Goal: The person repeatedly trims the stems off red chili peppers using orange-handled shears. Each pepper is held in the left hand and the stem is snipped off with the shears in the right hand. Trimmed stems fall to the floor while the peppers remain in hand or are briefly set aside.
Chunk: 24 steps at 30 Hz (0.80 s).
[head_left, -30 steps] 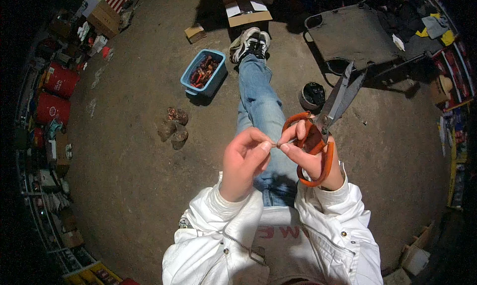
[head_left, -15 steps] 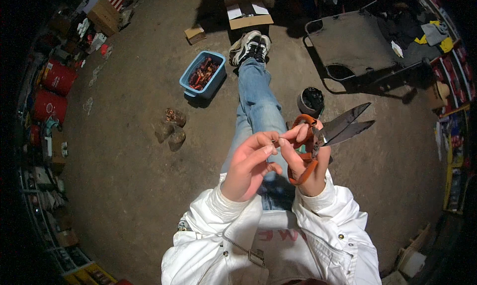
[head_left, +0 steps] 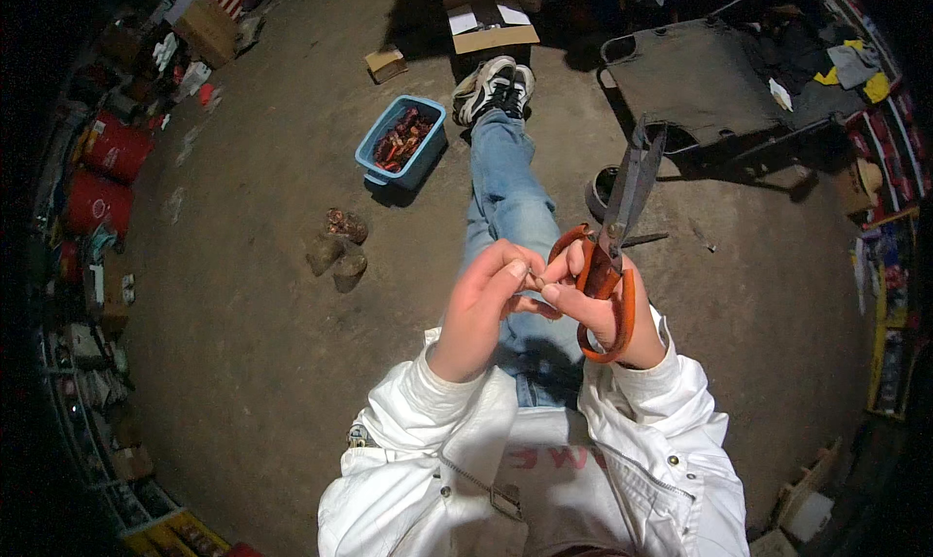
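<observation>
Over my lap, my left hand [head_left: 474, 309] has its thumb and forefinger pinched on a small brownish bit [head_left: 535, 282], too small to name. The fingertips of my right hand [head_left: 583, 307] meet it from the other side, thumb and forefinger close together. Orange-handled scissors [head_left: 616, 231] hang on my right hand, the handle loops round its fingers and thumb. Their dark blades point away from me, slightly apart, with nothing between them. Beyond my hands lie my crossed legs in blue jeans [head_left: 505, 178].
A blue plastic tub [head_left: 420, 168] of reddish-brown pieces stands left of my feet. Several filled clear bags [head_left: 340, 253] sit nearer. Behind the scissors is a dark pot [head_left: 599, 195]. A folding cot [head_left: 695, 86] stands far right, an open cardboard box [head_left: 494, 39] past my shoes.
The scissors have swung from pointing right to pointing away from me, and their blades have come closer together. My right hand has turned with them; both hands still meet at the fingertips.
</observation>
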{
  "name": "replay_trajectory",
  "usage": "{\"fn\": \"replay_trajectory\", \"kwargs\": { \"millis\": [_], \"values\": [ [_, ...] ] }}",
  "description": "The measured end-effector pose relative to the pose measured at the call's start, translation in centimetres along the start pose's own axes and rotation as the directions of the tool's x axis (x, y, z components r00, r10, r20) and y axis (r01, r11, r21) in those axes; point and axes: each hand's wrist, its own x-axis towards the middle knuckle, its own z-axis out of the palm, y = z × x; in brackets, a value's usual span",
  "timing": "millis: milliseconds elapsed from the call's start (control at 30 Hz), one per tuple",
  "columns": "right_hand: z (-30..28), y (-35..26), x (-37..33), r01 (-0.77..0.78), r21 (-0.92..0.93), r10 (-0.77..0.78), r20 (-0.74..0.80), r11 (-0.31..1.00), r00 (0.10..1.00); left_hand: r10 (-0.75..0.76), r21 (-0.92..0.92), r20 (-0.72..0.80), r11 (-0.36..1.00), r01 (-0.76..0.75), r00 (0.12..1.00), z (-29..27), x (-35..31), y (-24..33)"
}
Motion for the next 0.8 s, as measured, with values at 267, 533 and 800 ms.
{"fn": "replay_trajectory", "kwargs": {
  "millis": [267, 533, 800],
  "values": [
    [-1.2, 0.2, 0.7, -0.048, -0.074, 0.055, 0.102, 0.996, 0.993, -0.019, 0.179, 0.183, 0.984, -0.014, 0.983, -0.9, 0.5, 1.4],
    [-1.0, 1.0, 1.3, 0.046, -0.003, -0.046, 0.094, 0.999, 0.994, 0.069, 0.557, 0.162, 0.817, -0.148, 0.984, 0.2, 1.2, 2.0],
    [1.5, 2.4, 1.2, 0.516, -0.376, -0.611, -0.2, 0.77, 0.766, 0.515, 0.738, 0.104, 0.533, -0.413, 0.851, 2.2, 0.4, 0.3]
  ]
}}
